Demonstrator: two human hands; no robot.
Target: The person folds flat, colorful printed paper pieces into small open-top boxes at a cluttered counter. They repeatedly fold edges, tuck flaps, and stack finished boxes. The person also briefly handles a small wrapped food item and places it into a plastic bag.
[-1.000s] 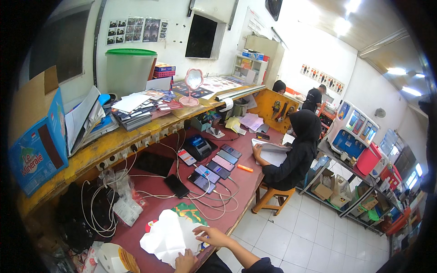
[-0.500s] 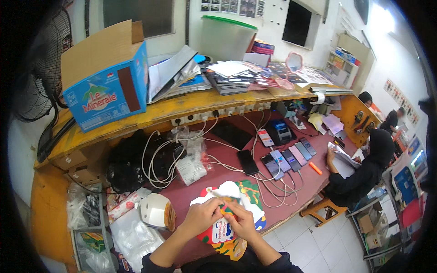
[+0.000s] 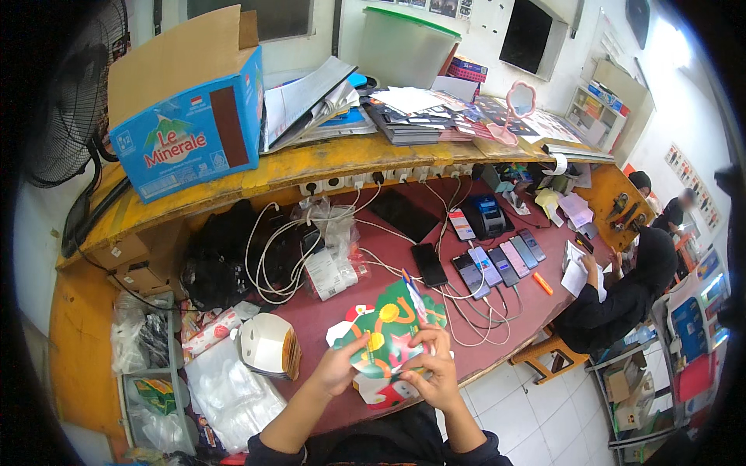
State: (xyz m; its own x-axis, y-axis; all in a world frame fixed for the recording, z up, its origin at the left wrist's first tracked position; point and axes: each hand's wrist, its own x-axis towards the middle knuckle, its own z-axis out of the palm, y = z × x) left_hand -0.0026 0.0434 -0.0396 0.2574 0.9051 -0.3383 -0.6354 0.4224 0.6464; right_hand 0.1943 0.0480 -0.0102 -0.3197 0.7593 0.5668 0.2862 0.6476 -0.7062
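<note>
My left hand (image 3: 336, 366) and my right hand (image 3: 432, 371) both hold a green printed card sleeve (image 3: 392, 330) with orange and red shapes, lifted just above the dark red table (image 3: 334, 311). The left thumb presses its lower left edge. The right hand's fingers curl over its lower right corner. More printed white and red card pieces (image 3: 378, 391) lie under the sleeve, partly hidden by my hands.
A row of phones (image 3: 497, 268) on charging cables lies to the right, with a dark tablet (image 3: 402, 214) behind. A white and brown box (image 3: 268, 347) sits left of my hands. A person in black (image 3: 622, 299) sits at the table's right end. A blue carton (image 3: 186, 128) stands on the yellow shelf.
The view has swung left and down from the room to the table in front of me. Both hands have closed on the green card sleeve and raised it.
</note>
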